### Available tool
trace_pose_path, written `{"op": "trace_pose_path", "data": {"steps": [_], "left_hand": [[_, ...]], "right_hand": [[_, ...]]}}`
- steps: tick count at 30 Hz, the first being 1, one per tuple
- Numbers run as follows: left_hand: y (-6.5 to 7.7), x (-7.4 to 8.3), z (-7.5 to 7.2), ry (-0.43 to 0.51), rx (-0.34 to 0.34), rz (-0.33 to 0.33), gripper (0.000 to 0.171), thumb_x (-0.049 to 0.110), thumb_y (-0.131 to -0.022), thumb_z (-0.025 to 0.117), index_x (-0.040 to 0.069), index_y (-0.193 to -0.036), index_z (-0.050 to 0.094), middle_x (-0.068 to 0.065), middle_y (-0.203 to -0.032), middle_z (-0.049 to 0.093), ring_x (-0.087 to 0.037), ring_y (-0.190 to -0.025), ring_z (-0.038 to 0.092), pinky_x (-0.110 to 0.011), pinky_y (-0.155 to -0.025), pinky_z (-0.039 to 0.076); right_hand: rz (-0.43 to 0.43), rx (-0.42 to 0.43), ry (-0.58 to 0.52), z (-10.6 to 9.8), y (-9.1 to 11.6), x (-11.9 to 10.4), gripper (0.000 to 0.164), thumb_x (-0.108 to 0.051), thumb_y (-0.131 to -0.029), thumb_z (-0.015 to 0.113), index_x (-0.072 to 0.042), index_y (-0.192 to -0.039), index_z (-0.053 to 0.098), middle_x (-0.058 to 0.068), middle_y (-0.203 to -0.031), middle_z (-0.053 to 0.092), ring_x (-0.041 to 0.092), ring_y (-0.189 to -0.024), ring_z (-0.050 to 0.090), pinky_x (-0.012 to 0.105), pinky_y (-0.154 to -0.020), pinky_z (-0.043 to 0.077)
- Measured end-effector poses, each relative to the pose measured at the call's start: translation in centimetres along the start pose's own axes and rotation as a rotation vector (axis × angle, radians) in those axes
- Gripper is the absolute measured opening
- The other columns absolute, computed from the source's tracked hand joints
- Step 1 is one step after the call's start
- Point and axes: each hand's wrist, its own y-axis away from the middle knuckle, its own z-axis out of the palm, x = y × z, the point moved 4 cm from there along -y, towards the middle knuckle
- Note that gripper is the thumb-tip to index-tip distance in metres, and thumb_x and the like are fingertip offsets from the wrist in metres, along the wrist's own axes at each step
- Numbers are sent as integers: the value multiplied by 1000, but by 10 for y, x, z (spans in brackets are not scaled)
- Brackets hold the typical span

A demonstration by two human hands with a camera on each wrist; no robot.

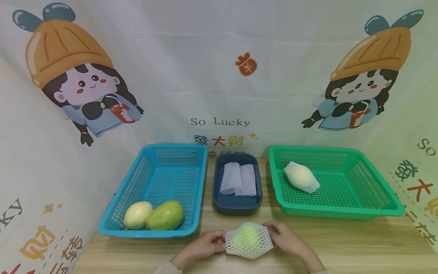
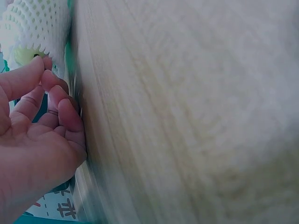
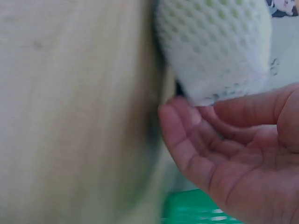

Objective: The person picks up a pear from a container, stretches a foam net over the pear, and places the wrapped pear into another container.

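Observation:
A pale green fruit point(image 1: 248, 236) sits inside a white foam net sleeve point(image 1: 232, 246) in front of the dark blue tray. At the sleeve's left end, my left hand point(image 1: 209, 243) pinches the edge between thumb and fingertips. My right hand point(image 1: 284, 239) pinches the opposite end. In the left wrist view, some bare fruit point(image 2: 24, 56) with a dark spot shows at the sleeve's opening beside the left fingertips. The right wrist view has the sleeve point(image 3: 219, 51) just past the right thumb and fingers. Whether the fruit touches the table cannot be told.
A blue basket point(image 1: 118, 190) at left holds a pale yellow fruit point(image 1: 138, 215) and a larger green fruit point(image 1: 165, 215). Folded foam net sleeves point(image 1: 230, 178) lie in the dark blue tray point(image 1: 236, 205). The green basket point(image 1: 342, 211) at right contains a net-covered fruit point(image 1: 302, 177).

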Motion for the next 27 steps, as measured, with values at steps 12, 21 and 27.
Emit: {"op": "trace_pose_path", "data": {"steps": [12,21,27], "left_hand": [[1,0,0,24,8,-27,8,4,-85,59,-1,-91,57,6,-71,47,-2,-59,41,-14,-50,32],[2,1,2,3,38,-26,11,2,-85,58,-5,-93,55,4,-71,46,-2,-59,43,-15,-50,34],[1,1,4,-1,63,-17,13,3,-85,57,-5,-94,54,2,-73,46,-2,-60,43,-15,-51,35]], "right_hand": [[-267,-14,469,10,9,-71,34,-16,-82,68,-8,-113,58,6,-117,53,27,-111,51,47,-90,46],[-284,-147,767,34,9,-71,58,-30,-74,76,-19,-125,53,11,-133,44,32,-119,43,46,-92,45],[-306,-131,784,37,10,-66,70,-25,-69,80,-16,-130,48,15,-134,41,34,-118,42,48,-92,44]]}}
